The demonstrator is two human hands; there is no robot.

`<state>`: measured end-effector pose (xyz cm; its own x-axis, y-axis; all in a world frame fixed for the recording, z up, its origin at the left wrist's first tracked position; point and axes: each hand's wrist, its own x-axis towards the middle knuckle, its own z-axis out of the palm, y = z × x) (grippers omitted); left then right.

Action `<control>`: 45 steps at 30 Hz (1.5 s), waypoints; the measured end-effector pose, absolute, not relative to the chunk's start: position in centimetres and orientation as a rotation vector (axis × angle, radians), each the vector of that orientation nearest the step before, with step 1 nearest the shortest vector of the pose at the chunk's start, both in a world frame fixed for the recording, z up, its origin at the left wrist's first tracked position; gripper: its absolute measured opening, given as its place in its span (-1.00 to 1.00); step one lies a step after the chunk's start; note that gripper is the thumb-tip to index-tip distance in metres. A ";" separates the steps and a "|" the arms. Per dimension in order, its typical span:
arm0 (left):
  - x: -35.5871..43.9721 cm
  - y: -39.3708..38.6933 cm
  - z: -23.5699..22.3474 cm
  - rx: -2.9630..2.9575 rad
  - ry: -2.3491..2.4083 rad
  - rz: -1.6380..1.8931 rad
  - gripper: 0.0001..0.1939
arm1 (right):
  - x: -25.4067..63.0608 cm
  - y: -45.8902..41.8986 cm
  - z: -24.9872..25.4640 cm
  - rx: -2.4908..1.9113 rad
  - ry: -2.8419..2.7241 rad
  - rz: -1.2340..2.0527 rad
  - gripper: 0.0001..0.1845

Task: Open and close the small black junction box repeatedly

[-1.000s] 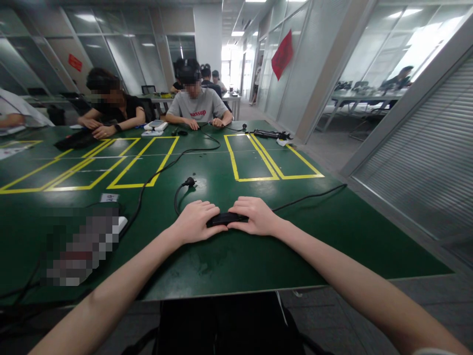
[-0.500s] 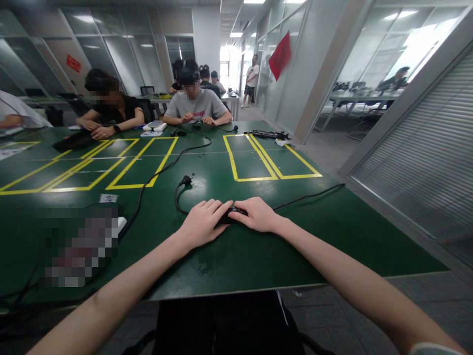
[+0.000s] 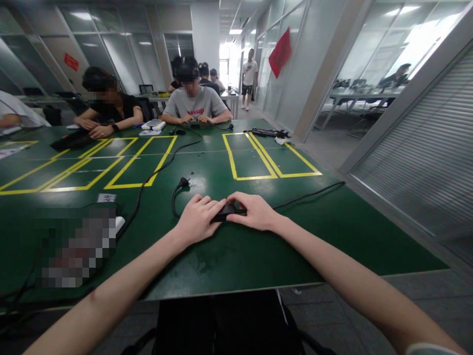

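Note:
Both hands hold a black power adapter just above or on the green table. My left hand is closed around its left part, with the fingers over the top. At its right end, my right hand grips it between thumb and curled fingers, leaving a small gap under the index finger. A black cord with a plug curves out beyond my left hand. From behind my right hand a thin black cable runs right along the table. The adapter's ends are partly hidden by my fingers.
A blurred-out device lies at the left by a long black cable. Yellow tape outlines mark the table. A folded black tripod-like object lies at the far edge. Co-workers sit opposite; another person stands in the aisle.
My right hand's fingers have lifted and spread slightly, showing more of the adapter. The plug has shifted a little left. The person in the aisle has turned to face this way.

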<state>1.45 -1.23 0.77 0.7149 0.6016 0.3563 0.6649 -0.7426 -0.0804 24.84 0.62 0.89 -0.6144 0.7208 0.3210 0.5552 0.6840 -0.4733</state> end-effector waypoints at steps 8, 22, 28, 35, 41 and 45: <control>0.9 -0.8 0.5 -2.735 -1.078 -0.640 -0.52 | 25.5 0.6 0.7 -0.751 -2.577 0.153 -0.76; 0.9 -1.1 0.7 -2.683 -0.666 -0.649 -0.63 | 24.8 -0.2 1.0 -0.759 -2.082 1.505 -0.58; 0.8 -0.9 1.0 -2.608 -0.852 -0.769 -0.60 | 24.6 0.9 0.3 -0.835 -1.858 1.384 -0.47; 0.5 -0.8 1.1 -2.550 -0.894 -0.967 -0.58 | 29.7 6.3 0.6 -1.151 -1.337 0.835 -0.41; 0.4 -0.1 0.3 -2.615 -0.923 -0.910 -0.66 | 37.9 9.9 1.6 -1.355 -1.122 0.073 -0.60; 0.4 -0.1 0.2 -2.665 -0.955 -0.885 -0.66 | 41.9 9.9 -0.2 -1.614 -1.167 -0.081 -0.68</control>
<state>0.37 -0.09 0.19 0.6174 0.5217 0.5887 0.6262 -0.7789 0.0335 41.91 9.94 -0.16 0.5141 0.6317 0.5803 0.7053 0.0736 -0.7050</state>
